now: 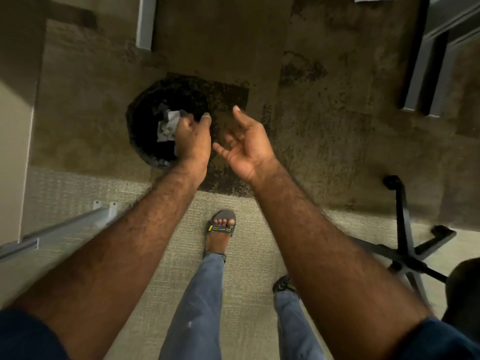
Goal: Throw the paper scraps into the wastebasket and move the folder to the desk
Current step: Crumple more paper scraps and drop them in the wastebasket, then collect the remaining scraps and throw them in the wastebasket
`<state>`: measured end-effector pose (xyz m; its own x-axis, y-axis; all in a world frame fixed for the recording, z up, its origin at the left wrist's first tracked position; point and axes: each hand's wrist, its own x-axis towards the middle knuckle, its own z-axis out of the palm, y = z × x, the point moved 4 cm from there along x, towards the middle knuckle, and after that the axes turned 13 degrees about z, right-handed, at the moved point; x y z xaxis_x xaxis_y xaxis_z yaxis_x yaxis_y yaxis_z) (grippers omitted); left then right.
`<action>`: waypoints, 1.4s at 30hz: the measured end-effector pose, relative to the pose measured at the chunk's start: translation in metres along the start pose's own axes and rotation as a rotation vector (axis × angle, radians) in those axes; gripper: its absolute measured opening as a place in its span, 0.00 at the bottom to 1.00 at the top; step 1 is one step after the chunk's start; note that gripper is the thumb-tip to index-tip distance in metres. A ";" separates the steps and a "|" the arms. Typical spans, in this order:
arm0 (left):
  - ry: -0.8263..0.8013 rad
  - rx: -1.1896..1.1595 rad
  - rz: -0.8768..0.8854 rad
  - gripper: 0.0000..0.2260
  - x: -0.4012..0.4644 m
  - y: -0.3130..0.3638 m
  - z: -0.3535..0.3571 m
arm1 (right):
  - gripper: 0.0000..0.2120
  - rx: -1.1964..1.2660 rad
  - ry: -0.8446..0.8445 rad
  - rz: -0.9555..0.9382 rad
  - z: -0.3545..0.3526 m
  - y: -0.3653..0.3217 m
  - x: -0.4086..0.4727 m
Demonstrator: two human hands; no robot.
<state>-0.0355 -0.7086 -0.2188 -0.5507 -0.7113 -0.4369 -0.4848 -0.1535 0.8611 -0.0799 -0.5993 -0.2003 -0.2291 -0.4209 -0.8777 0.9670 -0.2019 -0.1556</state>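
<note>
The black wastebasket (137, 141) stands on the dark carpet, left of centre. White crumpled paper scraps (167, 127) lie inside its opening. My left hand (193, 139) hangs over the basket's right rim, back up and thumb spread wide, with the scraps just past its fingertips. The fingers themselves are mostly hidden behind the hand. My right hand (245, 145) floats to the right of the basket, palm up, fingers relaxed, holding nothing. I see no folder that I can make out.
Grey desk legs stand at the top middle (145, 24) and the upper right (426, 74). A black office chair base (405, 258) spreads at the right. A grey metal rail (57, 229) runs along the lower left. My sandalled foot (220, 229) stands on pale carpet.
</note>
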 end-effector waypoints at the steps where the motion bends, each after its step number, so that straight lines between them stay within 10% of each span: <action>1: -0.017 0.015 0.009 0.20 -0.010 0.004 0.012 | 0.26 0.008 0.010 -0.017 -0.012 -0.005 -0.008; 42: -0.877 0.349 0.613 0.13 -0.480 0.022 0.472 | 0.26 -0.149 0.796 -0.676 -0.539 -0.145 -0.419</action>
<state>-0.1021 -0.0468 -0.1130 -0.9822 0.1484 -0.1153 -0.0560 0.3548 0.9333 -0.0637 0.0830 -0.0548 -0.6385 0.4517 -0.6231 0.6814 -0.0445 -0.7305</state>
